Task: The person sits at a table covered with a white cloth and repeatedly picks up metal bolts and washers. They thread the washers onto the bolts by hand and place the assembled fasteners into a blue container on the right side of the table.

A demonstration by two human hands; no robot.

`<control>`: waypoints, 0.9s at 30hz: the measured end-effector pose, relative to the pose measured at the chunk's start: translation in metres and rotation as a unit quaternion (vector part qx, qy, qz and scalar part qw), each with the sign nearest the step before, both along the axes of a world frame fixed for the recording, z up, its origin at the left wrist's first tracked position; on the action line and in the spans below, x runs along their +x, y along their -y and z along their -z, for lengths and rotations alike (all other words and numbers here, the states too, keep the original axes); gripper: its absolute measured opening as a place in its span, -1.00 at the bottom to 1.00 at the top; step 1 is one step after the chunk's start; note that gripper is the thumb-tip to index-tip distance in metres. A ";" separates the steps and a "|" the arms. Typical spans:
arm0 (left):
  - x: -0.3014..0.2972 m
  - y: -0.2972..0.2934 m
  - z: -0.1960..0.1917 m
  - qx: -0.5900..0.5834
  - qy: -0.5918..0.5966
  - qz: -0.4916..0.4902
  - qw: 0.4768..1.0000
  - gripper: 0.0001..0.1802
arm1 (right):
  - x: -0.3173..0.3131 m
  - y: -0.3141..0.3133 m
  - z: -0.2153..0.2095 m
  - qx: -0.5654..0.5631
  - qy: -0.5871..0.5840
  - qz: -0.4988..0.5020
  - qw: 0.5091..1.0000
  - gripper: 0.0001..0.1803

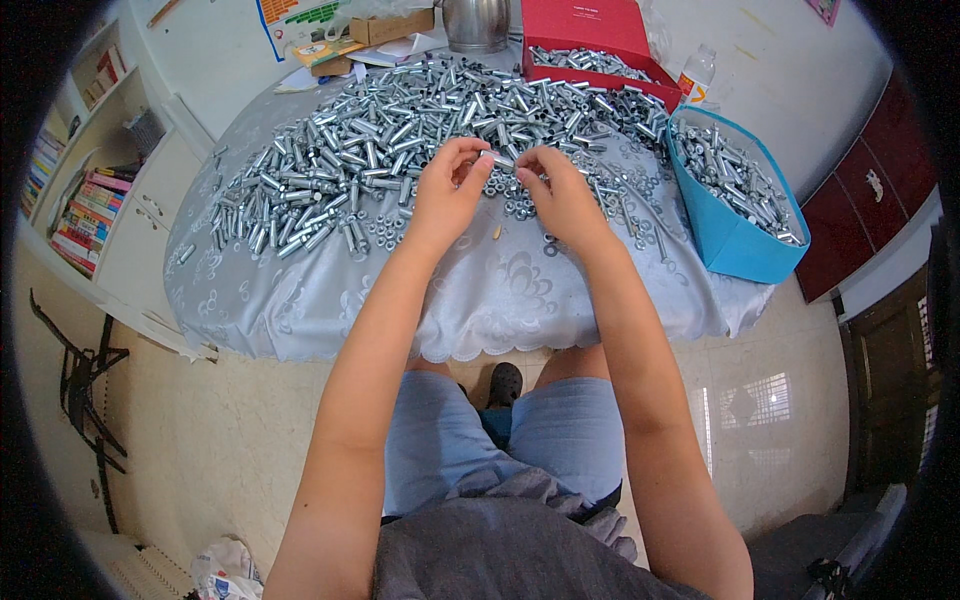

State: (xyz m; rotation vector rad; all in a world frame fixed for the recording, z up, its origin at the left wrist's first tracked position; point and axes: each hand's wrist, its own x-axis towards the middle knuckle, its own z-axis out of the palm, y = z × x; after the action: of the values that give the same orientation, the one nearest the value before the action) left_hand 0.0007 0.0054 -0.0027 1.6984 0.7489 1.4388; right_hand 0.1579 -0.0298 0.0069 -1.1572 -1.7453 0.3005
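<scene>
My left hand (450, 198) and my right hand (565, 200) meet over the near edge of a big pile of metal hardware. Between their fingertips is a short silver expansion bolt (503, 162). Left thumb and fingers pinch one end; the right fingers are closed at its other end. Behind and around them spreads the pile of silver bolts and sleeves (370, 140). Loose nuts and washers (515, 205) lie just below the hands, partly hidden by them. A small tan piece (497, 232) rests on the cloth between my wrists.
A blue fabric bin (735, 250) full of bolts stands at the table's right edge. Behind the pile sit a red box (590, 30) of hardware, a plastic bottle (697, 72) and a metal pot (476, 25). A grey patterned tablecloth (400, 315) covers the table.
</scene>
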 end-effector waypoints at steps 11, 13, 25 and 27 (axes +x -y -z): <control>0.000 0.005 -0.006 0.049 -0.023 -0.052 0.997 -0.78 | 0.000 -0.012 0.012 -0.126 -0.144 -0.088 0.978 -0.76; 0.000 0.005 -0.006 0.060 -0.031 -0.056 0.996 -0.75 | -0.003 -0.011 0.011 -0.134 -0.199 -0.102 0.965 -0.66; 0.003 0.016 -0.010 0.064 -0.088 -0.069 0.992 -0.67 | -0.008 0.002 -0.006 -0.175 -0.250 -0.175 0.936 -0.54; 0.004 0.018 -0.010 0.056 -0.110 -0.052 0.991 -0.69 | -0.006 0.002 -0.006 -0.171 -0.257 -0.174 0.935 -0.55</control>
State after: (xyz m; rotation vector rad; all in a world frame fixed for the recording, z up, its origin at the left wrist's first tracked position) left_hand 0.0043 -0.0122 0.0069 1.9538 0.9011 1.3998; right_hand 0.1523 -0.0317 0.0126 -0.8850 -1.4447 1.0617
